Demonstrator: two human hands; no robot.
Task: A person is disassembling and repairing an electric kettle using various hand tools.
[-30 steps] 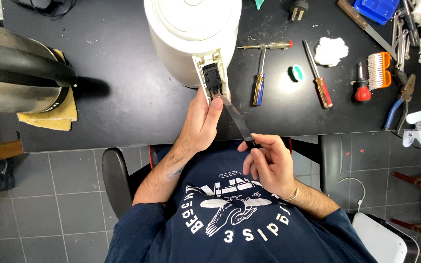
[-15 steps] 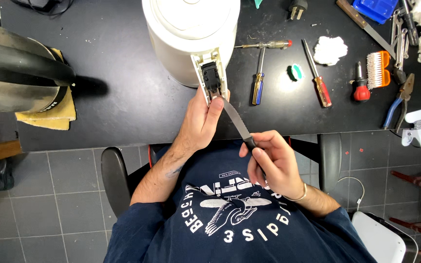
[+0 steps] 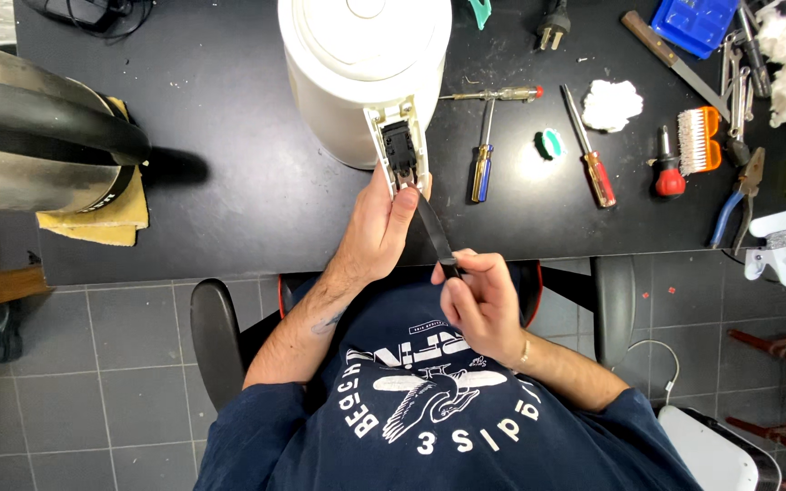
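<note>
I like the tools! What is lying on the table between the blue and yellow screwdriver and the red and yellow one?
A small green oval thing lies between the blue and yellow screwdriver and the red and yellow screwdriver, seen from the head camera.

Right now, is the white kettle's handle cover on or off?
Off: the white kettle shows its black switch inside the open handle.

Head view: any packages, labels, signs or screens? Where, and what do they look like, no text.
No packages, signs or screens.
Shirt print: on the chest of the person's navy shirt, white bird figure ringed by white lettering.
Kettle band label: far left, on the black base band of the steel kettle, small pale marking, too small to make out.
</note>
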